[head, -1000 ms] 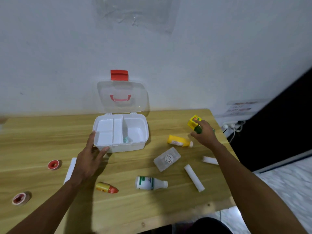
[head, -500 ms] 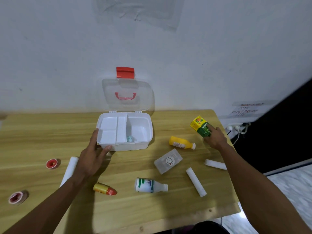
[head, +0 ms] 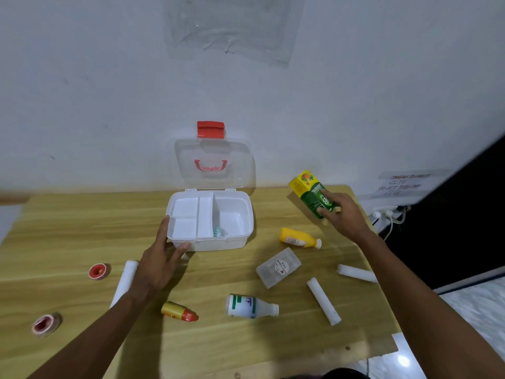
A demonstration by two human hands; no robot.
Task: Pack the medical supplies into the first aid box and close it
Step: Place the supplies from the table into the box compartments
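The white first aid box stands open at the back of the wooden table, its clear lid with a red latch leaning on the wall. A small teal item lies inside. My left hand grips the box's front left corner. My right hand holds a yellow and green carton lifted off the table, right of the box. On the table lie a yellow bottle, a clear case, a white bottle, a small yellow and red bottle, white gauze rolls and red tape rolls.
A wall runs directly behind the box. The table's right edge drops to a tiled floor. A power strip with cables sits just past the table's back right corner. The front edge of the table is near my body.
My right hand has lifted the yellow and green carton off the table and tilted it. My left hand has stayed on the box's corner. The view has shifted slightly.
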